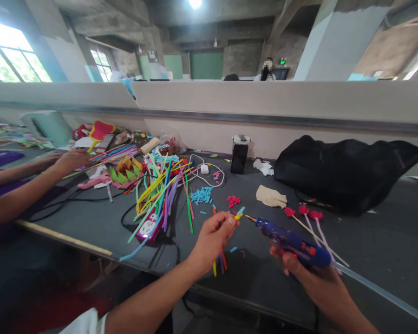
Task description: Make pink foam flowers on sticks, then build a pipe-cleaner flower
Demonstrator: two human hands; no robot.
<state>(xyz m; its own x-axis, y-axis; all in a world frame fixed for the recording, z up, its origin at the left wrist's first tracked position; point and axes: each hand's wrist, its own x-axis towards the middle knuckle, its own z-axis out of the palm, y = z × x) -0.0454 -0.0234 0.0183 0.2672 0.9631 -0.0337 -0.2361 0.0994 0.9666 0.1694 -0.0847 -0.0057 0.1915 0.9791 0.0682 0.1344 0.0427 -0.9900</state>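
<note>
Between the thumb and fingers of my left hand (212, 239) is a small yellow and blue pipe cleaner piece (240, 213), its blue end pointing up and right. My right hand (310, 276) is wrapped round the handle of a blue hot glue gun (292, 241). Its metal nozzle points left, a short gap from the pipe cleaner piece. A long translucent glue stick (379, 290) sticks out of the gun's back. Just beyond my left hand lie cut blue pipe cleaner bits (202, 195) and a small heap of red bits (233, 201).
Long colourful pipe cleaners (160, 185) lie across a purple power strip (149, 227). Red flowers on stems (303, 210) rest at right, near a black bag (334, 171). A phone (239, 158) stands by the partition. Another person's hand (73, 160) is at left.
</note>
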